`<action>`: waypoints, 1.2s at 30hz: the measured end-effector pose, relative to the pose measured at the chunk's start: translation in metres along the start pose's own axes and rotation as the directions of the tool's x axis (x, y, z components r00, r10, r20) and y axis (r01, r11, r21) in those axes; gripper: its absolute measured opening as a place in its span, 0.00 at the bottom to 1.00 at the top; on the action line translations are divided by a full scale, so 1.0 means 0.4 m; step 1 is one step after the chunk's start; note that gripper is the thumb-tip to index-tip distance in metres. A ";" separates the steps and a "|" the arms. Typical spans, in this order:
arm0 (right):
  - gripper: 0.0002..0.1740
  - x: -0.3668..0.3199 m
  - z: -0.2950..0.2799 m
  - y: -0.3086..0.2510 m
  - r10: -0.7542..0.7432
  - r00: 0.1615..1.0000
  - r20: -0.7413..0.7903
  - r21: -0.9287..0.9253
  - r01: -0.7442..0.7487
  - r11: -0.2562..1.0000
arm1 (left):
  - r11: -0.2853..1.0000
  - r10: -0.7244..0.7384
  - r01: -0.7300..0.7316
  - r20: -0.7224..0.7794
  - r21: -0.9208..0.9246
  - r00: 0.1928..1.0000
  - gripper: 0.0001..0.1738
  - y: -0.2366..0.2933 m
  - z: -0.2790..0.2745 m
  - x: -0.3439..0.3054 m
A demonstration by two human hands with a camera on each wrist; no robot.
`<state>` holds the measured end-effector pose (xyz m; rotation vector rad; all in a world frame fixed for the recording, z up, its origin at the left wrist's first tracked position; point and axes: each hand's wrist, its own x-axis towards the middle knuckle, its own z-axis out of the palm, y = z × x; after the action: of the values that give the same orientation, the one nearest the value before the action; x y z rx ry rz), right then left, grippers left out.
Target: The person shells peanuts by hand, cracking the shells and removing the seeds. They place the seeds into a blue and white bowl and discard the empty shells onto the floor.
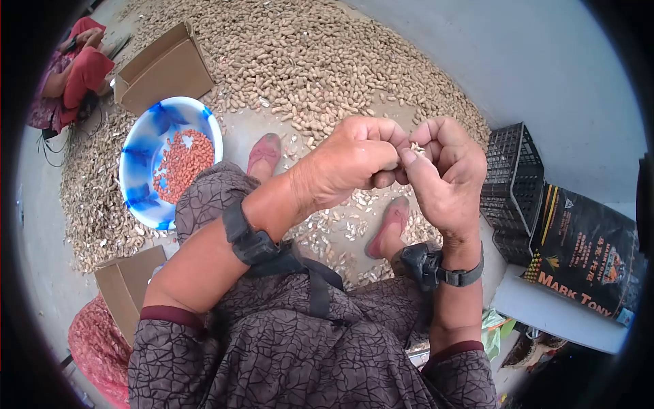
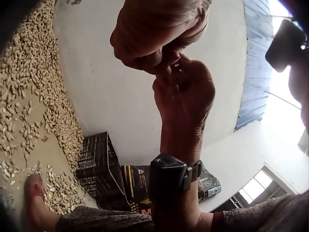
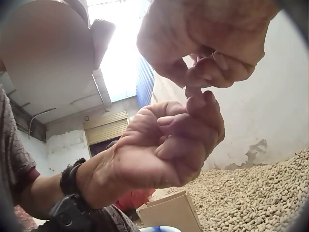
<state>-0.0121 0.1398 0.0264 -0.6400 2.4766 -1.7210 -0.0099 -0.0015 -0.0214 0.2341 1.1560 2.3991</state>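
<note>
Both hands meet in front of my knees over the floor. My left hand [image 1: 390, 165] and right hand [image 1: 417, 154] each pinch the same small pale peanut shell [image 1: 415, 147] between thumb and curled fingers. The left wrist view shows the left hand [image 2: 159, 53] at the top, touching the fingertips of the right hand [image 2: 186, 72] below it. Seen from the right wrist, the right hand [image 3: 203, 72] is above and the left hand [image 3: 193, 104] beneath, and the nut is mostly hidden between the fingertips.
A blue-and-white bowl [image 1: 136, 153] of red kernels [image 1: 182, 160] stands at my left knee. A wide pile of unshelled peanuts [image 1: 320, 61] covers the floor ahead, with shell scraps [image 1: 340, 228] between my feet. Cardboard boxes [image 1: 163, 68] [image 1: 126, 286], a black crate [image 1: 511, 180], a printed sack [image 1: 586, 252], another seated person [image 1: 75, 75].
</note>
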 end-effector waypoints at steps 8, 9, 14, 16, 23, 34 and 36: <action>0.04 0.030 -0.046 0.036 0.262 0.931 0.253 -0.006 -0.269 0.963 | 0.986 -0.018 -0.035 -0.311 -0.163 0.950 0.12 0.047 -0.037 -0.023; 0.06 0.032 -0.050 0.065 0.398 0.771 0.497 -0.183 -0.355 0.917 | 0.986 -0.026 -0.028 -0.317 -0.163 0.948 0.12 0.050 -0.046 -0.025; 0.10 0.019 -0.007 0.384 0.520 0.772 0.366 -0.609 -0.224 0.761 | 0.990 -0.016 -0.040 -0.383 -0.139 0.924 0.14 0.085 -0.026 -0.047; 0.11 0.009 0.023 0.521 0.559 0.789 0.254 -0.603 -0.323 0.729 | 0.992 0.005 -0.056 -0.416 -0.110 0.909 0.14 0.088 -0.022 -0.052; 0.12 -0.049 0.186 0.843 0.548 0.825 0.134 -0.608 -0.369 0.703 | 0.993 -0.018 -0.047 -0.539 -0.105 0.842 0.14 0.098 -0.005 -0.064; 0.16 -0.038 0.193 0.951 0.589 0.778 0.218 -0.742 -0.260 0.618 | 0.993 -0.114 0.077 -0.600 -0.086 0.792 0.15 0.098 0.008 -0.047; 0.16 -0.051 0.134 0.950 0.818 0.367 0.443 0.307 -0.919 0.246 | 0.997 -0.064 0.028 -0.623 -0.067 0.779 0.14 0.110 0.022 -0.055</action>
<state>-0.0927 0.2106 -0.3426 0.5825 1.4594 -1.5060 -0.0021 -0.0295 0.0191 -0.6651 1.3332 2.5288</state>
